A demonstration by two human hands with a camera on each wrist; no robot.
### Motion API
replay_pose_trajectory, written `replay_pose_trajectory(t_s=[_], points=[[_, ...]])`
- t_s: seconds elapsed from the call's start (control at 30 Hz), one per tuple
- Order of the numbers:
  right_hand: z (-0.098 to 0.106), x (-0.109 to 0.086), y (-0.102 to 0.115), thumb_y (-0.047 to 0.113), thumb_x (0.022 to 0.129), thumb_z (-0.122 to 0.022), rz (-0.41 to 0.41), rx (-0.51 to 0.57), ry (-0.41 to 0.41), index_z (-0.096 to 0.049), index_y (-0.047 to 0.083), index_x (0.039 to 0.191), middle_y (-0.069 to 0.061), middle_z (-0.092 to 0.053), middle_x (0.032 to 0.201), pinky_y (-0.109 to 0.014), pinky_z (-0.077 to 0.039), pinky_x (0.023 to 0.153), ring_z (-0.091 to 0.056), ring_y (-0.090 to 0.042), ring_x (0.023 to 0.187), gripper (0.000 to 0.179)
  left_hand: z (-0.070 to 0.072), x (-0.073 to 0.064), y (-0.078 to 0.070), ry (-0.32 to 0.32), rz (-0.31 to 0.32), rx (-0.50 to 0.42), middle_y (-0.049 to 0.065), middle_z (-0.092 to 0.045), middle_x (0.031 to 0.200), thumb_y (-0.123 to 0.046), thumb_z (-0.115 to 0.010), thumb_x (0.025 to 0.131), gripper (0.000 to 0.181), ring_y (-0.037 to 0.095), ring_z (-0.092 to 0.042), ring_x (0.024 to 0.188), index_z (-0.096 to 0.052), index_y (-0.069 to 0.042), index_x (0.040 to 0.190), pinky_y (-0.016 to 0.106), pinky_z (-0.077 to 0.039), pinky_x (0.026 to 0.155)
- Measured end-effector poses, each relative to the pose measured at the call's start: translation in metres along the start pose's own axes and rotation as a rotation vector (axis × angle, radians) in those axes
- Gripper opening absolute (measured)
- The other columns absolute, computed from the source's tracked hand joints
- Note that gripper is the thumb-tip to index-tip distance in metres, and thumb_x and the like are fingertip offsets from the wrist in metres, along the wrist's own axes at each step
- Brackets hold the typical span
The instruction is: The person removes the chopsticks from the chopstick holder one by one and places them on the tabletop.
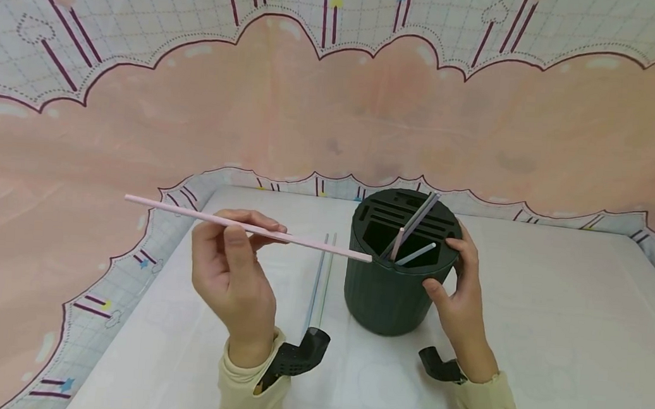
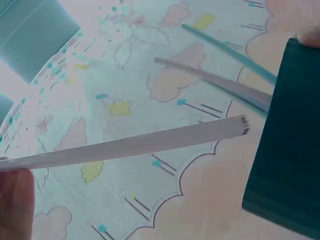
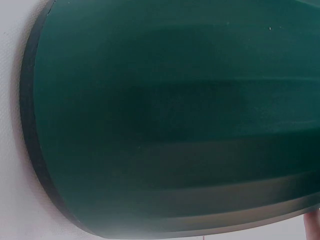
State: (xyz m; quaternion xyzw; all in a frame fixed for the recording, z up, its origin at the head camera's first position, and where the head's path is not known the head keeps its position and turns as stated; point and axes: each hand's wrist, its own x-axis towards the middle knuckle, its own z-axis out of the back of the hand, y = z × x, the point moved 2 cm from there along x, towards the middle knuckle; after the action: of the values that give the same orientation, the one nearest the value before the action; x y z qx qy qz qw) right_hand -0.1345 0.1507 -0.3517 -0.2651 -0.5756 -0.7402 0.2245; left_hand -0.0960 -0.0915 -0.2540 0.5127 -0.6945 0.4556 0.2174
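My left hand (image 1: 239, 281) pinches a thin pink stick (image 1: 302, 241), like a drinking straw, between thumb and fingers. The stick lies nearly level, its right end in front of the rim of a dark green round holder (image 1: 386, 300); in the left wrist view the stick's end (image 2: 232, 128) is apart from the holder (image 2: 290, 150). On the holder's other side, my right hand (image 1: 463, 296) grips its rim with thumb and fingers. The holder stands upright, with slots and a larger opening in its top. Several sticks (image 1: 418, 218), grey, pink and pale blue, lean out of that opening.
Two thin sticks, one blue (image 1: 316, 280) and one pale green (image 1: 327, 280), lie on the white table (image 1: 553, 322) between the left hand and the holder. A patterned peach and white cloth (image 1: 333, 116) hangs behind the table.
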Motion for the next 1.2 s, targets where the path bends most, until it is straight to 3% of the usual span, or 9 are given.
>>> replay_pose_trajectory(t_s=[0.1, 0.17, 0.33, 0.5, 0.63, 0.8, 0.97, 1.2], points=[[0.001, 0.0, 0.0, 0.045, 0.082, -0.058, 0.003, 0.002, 0.0, -0.032, -0.004, 0.125, -0.012, -0.016, 0.145, -0.025, -0.02, 0.103, -0.02, -0.023, 0.131, 0.07, 0.005, 0.001, 0.007, 0.006, 0.051, 0.017, 0.022, -0.054, 0.075, -0.008, -0.053, 0.09, 0.024, 0.029, -0.058, 0.062, -0.049, 0.015, 0.091, 0.036, -0.051, 0.056], [0.001, 0.0, -0.001, 0.045, 0.082, -0.058, 0.008, 0.005, -0.001, -0.032, -0.005, 0.124, -0.013, -0.016, 0.145, -0.025, -0.02, 0.104, -0.02, -0.023, 0.131, 0.07, 0.01, 0.001, 0.016, 0.068, 0.12, 0.092, 0.02, -0.056, 0.076, -0.006, -0.051, 0.09, 0.02, 0.028, -0.058, 0.064, -0.052, 0.013, 0.094, 0.035, -0.051, 0.058], [0.001, 0.0, -0.002, 0.046, 0.082, -0.057, 0.012, 0.006, 0.001, -0.031, -0.005, 0.124, -0.015, -0.016, 0.145, -0.026, -0.019, 0.104, -0.019, -0.024, 0.131, 0.072, 0.023, -0.007, 0.055, 0.264, 0.265, 0.384, 0.009, -0.061, 0.077, -0.011, -0.052, 0.09, 0.016, 0.019, -0.059, 0.066, -0.061, -0.002, 0.1, 0.029, -0.051, 0.057], [0.002, -0.001, -0.002, 0.046, 0.082, -0.057, 0.011, 0.007, 0.005, -0.03, -0.005, 0.125, -0.016, -0.015, 0.145, -0.026, -0.019, 0.104, -0.019, -0.024, 0.131, 0.072, 0.035, -0.02, 0.092, 0.397, 0.294, 0.658, -0.002, -0.062, 0.075, -0.025, -0.053, 0.09, 0.021, 0.009, -0.057, 0.064, -0.064, -0.012, 0.101, 0.023, -0.05, 0.053], [0.002, -0.001, -0.002, 0.047, 0.082, -0.057, 0.01, 0.003, 0.004, -0.031, -0.005, 0.124, -0.015, -0.016, 0.145, -0.026, -0.019, 0.104, -0.019, -0.024, 0.131, 0.072, 0.039, -0.027, 0.108, 0.486, 0.284, 0.82, -0.004, -0.062, 0.074, -0.028, -0.052, 0.09, 0.023, 0.007, -0.056, 0.063, -0.065, -0.012, 0.101, 0.022, -0.048, 0.052], [0.002, 0.001, -0.002, 0.047, 0.081, -0.057, 0.011, -0.001, 0.005, -0.031, -0.005, 0.124, -0.013, -0.017, 0.145, -0.026, -0.02, 0.104, -0.019, -0.024, 0.131, 0.072, 0.045, -0.034, 0.12, 0.536, 0.306, 0.949, -0.003, -0.063, 0.073, -0.026, -0.054, 0.09, 0.021, 0.009, -0.055, 0.064, -0.066, -0.012, 0.1, 0.025, -0.044, 0.053], [0.002, 0.002, -0.001, 0.046, 0.082, -0.057, 0.003, 0.001, 0.008, -0.031, -0.005, 0.124, -0.013, -0.017, 0.145, -0.026, -0.019, 0.104, -0.019, -0.023, 0.131, 0.072, 0.056, -0.042, 0.134, 0.562, 0.408, 1.071, -0.005, -0.063, 0.073, -0.025, -0.056, 0.089, 0.019, 0.009, -0.054, 0.061, -0.066, -0.014, 0.1, 0.026, -0.04, 0.051], [0.001, 0.003, 0.002, 0.044, 0.082, -0.058, -0.007, 0.012, 0.013, -0.031, -0.005, 0.125, -0.014, -0.016, 0.145, -0.027, -0.019, 0.105, -0.019, -0.023, 0.131, 0.07, 0.067, -0.051, 0.148, 0.572, 0.529, 1.124, -0.002, -0.062, 0.077, -0.019, -0.058, 0.087, 0.021, 0.012, -0.055, 0.064, -0.064, -0.012, 0.106, 0.027, -0.041, 0.051]])
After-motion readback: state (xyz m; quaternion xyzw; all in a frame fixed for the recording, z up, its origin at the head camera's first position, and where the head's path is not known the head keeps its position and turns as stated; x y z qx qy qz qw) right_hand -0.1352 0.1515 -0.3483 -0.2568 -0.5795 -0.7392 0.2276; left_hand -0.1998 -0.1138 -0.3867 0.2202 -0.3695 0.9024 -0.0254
